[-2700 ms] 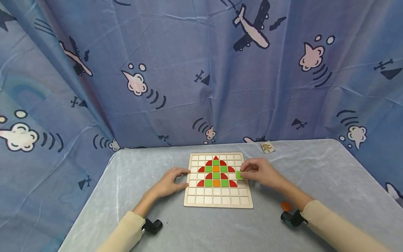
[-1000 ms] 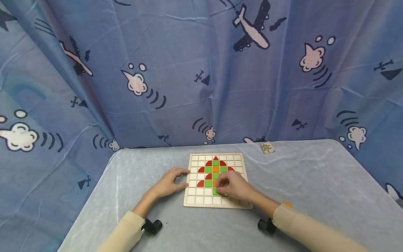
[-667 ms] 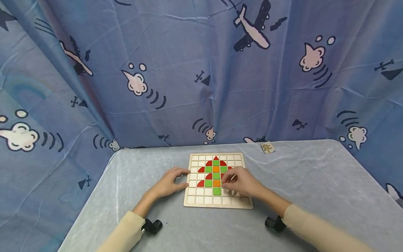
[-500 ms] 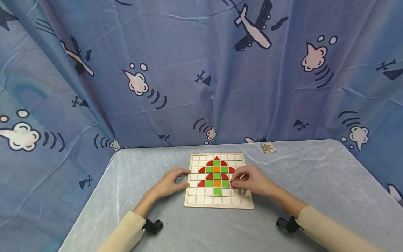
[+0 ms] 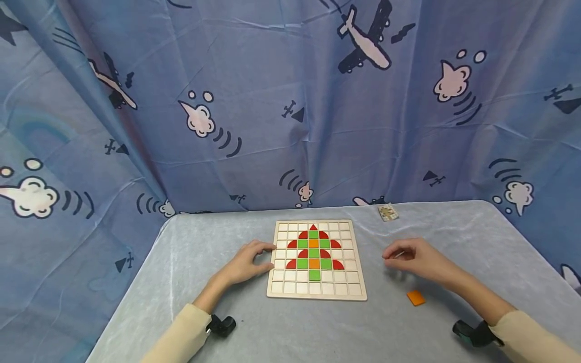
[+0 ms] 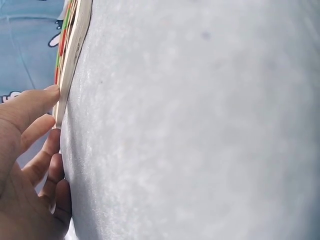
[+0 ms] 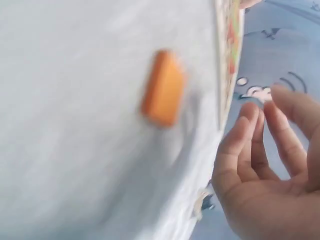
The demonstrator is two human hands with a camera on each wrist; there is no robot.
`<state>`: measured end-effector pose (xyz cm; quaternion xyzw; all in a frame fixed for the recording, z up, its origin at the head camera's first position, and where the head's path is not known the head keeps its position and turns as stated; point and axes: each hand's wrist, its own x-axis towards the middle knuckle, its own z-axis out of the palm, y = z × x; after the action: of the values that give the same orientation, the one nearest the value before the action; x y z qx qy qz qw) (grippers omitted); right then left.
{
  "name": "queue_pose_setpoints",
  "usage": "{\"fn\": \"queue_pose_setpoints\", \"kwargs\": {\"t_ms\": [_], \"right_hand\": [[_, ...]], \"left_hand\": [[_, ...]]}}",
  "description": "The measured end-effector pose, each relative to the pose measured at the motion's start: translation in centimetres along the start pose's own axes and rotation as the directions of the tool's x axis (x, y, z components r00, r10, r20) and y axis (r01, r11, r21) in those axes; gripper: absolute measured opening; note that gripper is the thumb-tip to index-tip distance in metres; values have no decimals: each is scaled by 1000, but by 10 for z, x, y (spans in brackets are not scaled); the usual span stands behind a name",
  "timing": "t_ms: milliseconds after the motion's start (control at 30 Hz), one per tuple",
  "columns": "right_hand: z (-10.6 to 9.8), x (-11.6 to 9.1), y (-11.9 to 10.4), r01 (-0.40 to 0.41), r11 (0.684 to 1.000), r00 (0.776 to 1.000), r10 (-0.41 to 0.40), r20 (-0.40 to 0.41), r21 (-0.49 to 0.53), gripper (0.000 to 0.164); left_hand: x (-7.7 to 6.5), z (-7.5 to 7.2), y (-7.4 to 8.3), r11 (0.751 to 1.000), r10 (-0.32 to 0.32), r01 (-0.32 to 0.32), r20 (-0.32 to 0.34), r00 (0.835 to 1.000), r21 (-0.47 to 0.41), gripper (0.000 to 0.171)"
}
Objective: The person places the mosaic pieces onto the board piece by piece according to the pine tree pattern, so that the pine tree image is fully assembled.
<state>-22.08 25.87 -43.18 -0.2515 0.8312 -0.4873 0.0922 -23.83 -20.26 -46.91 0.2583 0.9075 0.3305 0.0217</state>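
Note:
A wooden grid board (image 5: 315, 295) lies on the table with red, green and orange tiles set in a tree shape. At the bottom of the shape's middle column is a green square tile (image 5: 314, 275). My left hand (image 5: 242, 263) rests its thumb and fingertips against the board's left edge, as the left wrist view also shows. Off the board's right side, my right hand (image 5: 419, 259) hovers above the table with loosely bent fingers and nothing between them. Below that hand lies a loose orange square tile (image 5: 415, 298), blurred but close in the right wrist view.
A small patterned card (image 5: 388, 212) lies near the table's back edge, right of the board. Behind the grey cloth-covered table (image 5: 299, 333) hangs a blue curtain (image 5: 254, 101) printed with planes and clouds.
My right hand brought the green tile onto the board, let it go below the lower orange tile, then moved right off the board. My left hand stayed at the edge.

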Motion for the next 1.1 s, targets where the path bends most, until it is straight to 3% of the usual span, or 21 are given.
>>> {"fn": "queue_pose_setpoints", "kwargs": {"t_ms": [233, 533, 800, 1100], "right_hand": [[-12, -23, 19, 94, 995, 993, -95, 75, 16, 14], [-28, -46, 34, 45, 998, 979, -55, 199, 52, 27], [-23, -60, 41, 149, 989, 976, -145, 161, -13, 27], [-17, -58, 45, 153, 988, 971, -148, 187, -16, 26]], "left_hand": [[1, 1, 0, 1000, 9, -9, -5, 1000, -7, 44], [0, 1, -3, 1000, 13, -13, -4, 1000, 0, 45], [1, 1, -2, 998, 56, -56, -14, 998, -10, 43], [0, 0, 1, 1000, 24, -24, -6, 1000, -13, 44]]}}
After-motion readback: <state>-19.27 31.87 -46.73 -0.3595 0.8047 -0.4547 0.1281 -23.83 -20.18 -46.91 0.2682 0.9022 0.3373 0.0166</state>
